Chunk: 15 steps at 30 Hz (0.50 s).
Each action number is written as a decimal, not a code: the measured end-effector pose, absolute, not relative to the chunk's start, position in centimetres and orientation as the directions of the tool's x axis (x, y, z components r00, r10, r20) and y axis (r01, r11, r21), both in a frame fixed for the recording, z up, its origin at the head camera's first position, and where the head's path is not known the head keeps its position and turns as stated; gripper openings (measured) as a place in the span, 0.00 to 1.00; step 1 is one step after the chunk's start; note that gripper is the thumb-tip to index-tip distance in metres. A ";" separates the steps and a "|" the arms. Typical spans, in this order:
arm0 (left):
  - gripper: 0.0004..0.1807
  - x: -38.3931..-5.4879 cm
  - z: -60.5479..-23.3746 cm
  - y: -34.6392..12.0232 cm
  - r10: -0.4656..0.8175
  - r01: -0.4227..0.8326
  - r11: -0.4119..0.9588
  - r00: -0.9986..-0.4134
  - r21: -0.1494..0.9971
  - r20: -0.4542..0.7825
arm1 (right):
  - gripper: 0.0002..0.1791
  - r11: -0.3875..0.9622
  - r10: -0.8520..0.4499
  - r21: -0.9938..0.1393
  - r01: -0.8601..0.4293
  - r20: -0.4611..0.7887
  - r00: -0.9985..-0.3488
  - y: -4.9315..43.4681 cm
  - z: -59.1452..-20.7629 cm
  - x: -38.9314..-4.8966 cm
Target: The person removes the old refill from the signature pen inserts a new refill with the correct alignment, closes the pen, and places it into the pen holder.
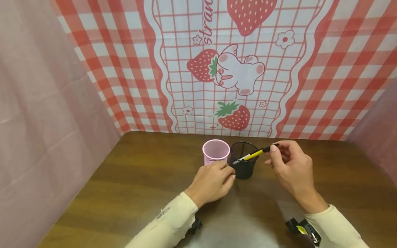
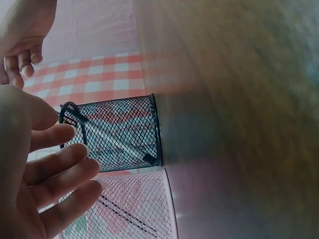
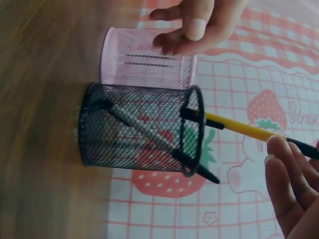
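Observation:
A black mesh pen cup [image 1: 244,170] stands upright on the table, with a pink mesh pen cup [image 1: 216,151] close on its left. My right hand [image 1: 293,167] pinches a yellow pen [image 3: 239,126] by its black end. The pen's other black end, with a clip, is just inside the black cup's mouth. A silver-grey pen with black ends [image 3: 144,130] leans inside that cup, one end poking out past the rim. In front of the pink cup, my left hand [image 1: 214,181] has loosely bent fingers [image 2: 70,162] near both rims and holds nothing.
The brown wooden table [image 1: 124,186] runs back to a red-and-white checked strawberry cloth [image 1: 136,69]. A pink curtain [image 1: 46,120] hangs along the left side, another pink cloth [image 1: 379,127] on the right. Both cups stand near the table's back edge.

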<state>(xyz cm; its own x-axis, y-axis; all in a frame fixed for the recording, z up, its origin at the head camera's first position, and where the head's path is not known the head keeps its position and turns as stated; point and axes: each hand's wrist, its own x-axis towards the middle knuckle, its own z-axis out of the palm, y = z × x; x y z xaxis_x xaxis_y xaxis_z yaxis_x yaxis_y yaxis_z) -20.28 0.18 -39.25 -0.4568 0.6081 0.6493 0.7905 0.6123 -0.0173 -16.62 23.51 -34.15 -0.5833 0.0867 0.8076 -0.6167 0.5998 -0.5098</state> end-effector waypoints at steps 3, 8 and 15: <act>0.07 -20.3 -39.2 0.1 0.605 0.793 0.609 -0.452 -0.014 0.655 | 0.06 0.589 0.100 -0.502 -0.634 0.823 -0.559 23.3 -33.9 -16.4; 0.07 -20.5 -39.0 0.2 0.594 0.789 0.614 -0.460 -0.003 0.660 | 0.09 0.598 0.082 -0.450 -0.663 0.857 -0.508 23.1 -33.5 -16.3; 0.09 -20.3 -39.4 0.1 0.580 0.784 0.621 -0.473 0.016 0.663 | 0.11 0.671 0.038 -0.344 -0.657 0.900 -0.433 22.8 -33.5 -15.9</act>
<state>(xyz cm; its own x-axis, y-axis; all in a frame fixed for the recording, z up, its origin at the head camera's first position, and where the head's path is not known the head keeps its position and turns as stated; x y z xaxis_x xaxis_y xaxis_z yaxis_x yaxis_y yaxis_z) -20.31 0.09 -39.35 -0.4731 0.5803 0.6629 0.7835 0.6212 0.0155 -15.86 22.75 -33.49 -0.4333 0.0375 0.9005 -0.6568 0.6711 -0.3440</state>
